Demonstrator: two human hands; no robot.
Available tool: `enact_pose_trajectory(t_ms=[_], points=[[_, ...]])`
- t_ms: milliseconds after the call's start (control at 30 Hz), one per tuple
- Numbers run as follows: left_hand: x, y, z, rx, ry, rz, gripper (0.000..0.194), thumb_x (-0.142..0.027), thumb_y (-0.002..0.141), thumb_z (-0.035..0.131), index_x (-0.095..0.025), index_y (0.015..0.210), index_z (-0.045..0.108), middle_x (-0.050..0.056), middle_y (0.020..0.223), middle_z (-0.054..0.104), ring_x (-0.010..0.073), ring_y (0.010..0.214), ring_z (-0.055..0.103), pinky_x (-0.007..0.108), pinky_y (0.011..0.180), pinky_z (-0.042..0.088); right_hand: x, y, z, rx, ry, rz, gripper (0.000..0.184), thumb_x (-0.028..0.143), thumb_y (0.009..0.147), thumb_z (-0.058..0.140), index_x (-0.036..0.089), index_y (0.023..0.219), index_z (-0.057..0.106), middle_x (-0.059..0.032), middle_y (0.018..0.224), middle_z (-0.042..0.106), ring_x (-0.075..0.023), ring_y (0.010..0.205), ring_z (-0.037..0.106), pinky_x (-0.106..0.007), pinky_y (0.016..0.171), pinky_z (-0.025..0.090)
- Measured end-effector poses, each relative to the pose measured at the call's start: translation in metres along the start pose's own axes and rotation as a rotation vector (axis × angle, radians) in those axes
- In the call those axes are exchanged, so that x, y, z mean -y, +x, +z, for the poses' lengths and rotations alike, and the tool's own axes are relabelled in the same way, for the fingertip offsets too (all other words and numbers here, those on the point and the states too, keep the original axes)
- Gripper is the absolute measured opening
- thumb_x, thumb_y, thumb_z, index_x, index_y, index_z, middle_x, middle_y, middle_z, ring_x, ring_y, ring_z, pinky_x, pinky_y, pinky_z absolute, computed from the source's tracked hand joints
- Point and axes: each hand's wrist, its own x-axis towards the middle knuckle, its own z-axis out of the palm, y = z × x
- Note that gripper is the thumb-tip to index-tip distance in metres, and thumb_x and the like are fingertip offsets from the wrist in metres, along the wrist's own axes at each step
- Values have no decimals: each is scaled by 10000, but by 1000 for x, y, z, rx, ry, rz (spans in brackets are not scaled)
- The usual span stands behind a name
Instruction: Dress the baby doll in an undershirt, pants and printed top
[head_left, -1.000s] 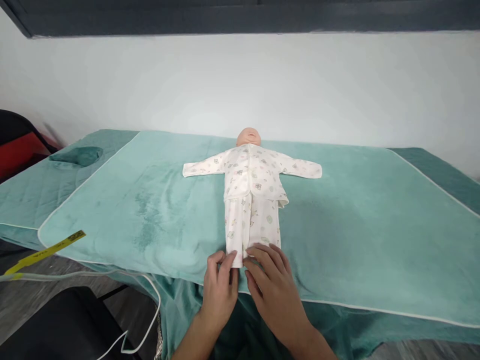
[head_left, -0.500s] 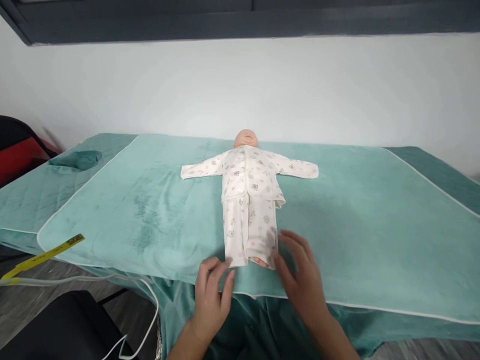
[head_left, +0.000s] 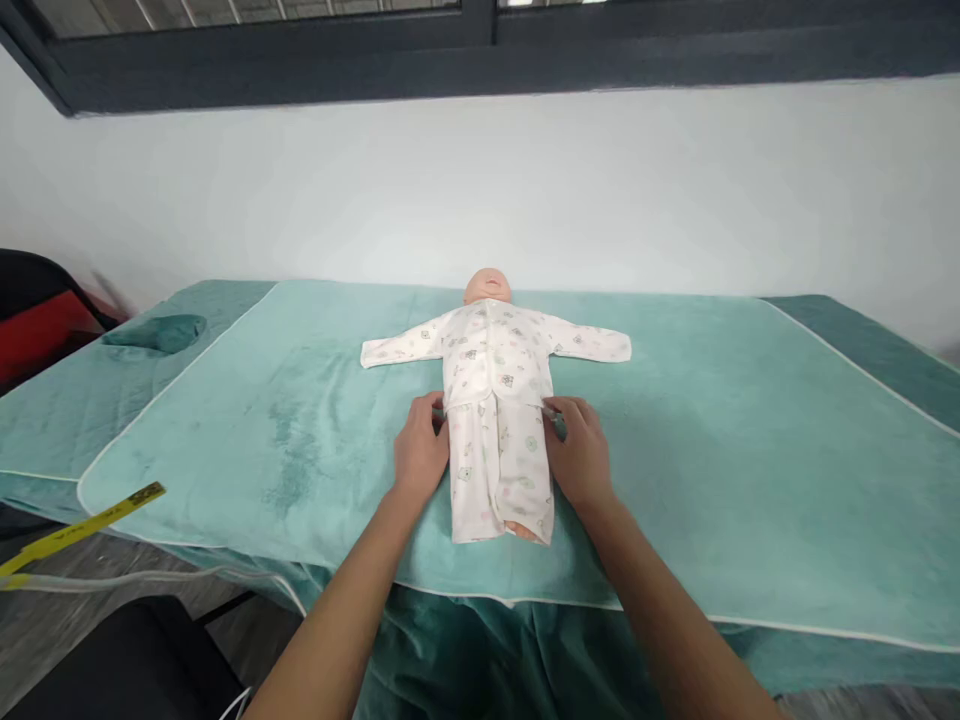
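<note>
A baby doll lies on its back, its bald head (head_left: 488, 286) toward the wall. It wears a white printed shirt (head_left: 491, 345) with both sleeves spread wide, and matching trousers (head_left: 475, 480). A bit of foot shows at one trouser cuff; the other foot is hidden. At the shirt's lower left corner, my left hand (head_left: 421, 447) is closed with thumb and fingers on the hem. My right hand (head_left: 580, 452) pinches the hem at the opposite side, by the trouser waist. The fingertips are partly hidden against the cloth.
A teal velvety cover (head_left: 720, 450) with white piping lies under the doll. Behind it stands a white wall (head_left: 480, 190) below a dark window frame (head_left: 270, 75). At lower left are a yellow tag (head_left: 90, 525) on a cable and a black chair (head_left: 127, 665). A red and black bag (head_left: 45, 325) sits far left.
Both my hands have moved up from the trouser cuffs to the sides of the shirt hem and closed there. The hem's flared right corner now sits closer to the body.
</note>
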Motion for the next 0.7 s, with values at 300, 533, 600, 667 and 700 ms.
enact_pose_trajectory(t_ms=[300,533,600,667,700], points=[[3,6,7,-163,-38,-19,98,-208,840,500,-206,889,585,17,858,641,172,806,591,297,749,451,-2,7,-3,55,328,219,255,404,906,515,183,905,642,-38,893,661,-160,825,613,-287,759,486],[8,13,5,-270,-280,-61,155,-157,808,473,-192,898,595,34,949,648,172,912,604,311,867,474,-22,48,10,-49,430,499,515,528,845,532,169,1211,576,-130,1294,567,-253,1200,527,-378,979,449],[5,22,5,-196,-409,-68,221,-254,878,476,-190,1040,612,60,1106,659,189,1045,604,337,967,456,-21,60,23,13,488,592,612,559,821,557,161,1285,540,-143,1374,513,-288,1287,466,-411,1045,413],[1,32,7,-69,-508,-78,325,-372,914,495,-197,1162,611,74,1254,631,213,1183,564,360,1062,406,-16,66,37,67,540,638,660,599,824,546,159,1316,533,-144,1406,492,-308,1311,450,-433,1075,398],[-2,37,8,-5,-558,-91,371,-410,913,514,-205,1207,606,74,1312,609,224,1235,540,369,1092,384,-13,67,43,82,566,639,679,618,834,529,165,1340,523,-138,1426,478,-308,1320,448,-433,1085,397]])
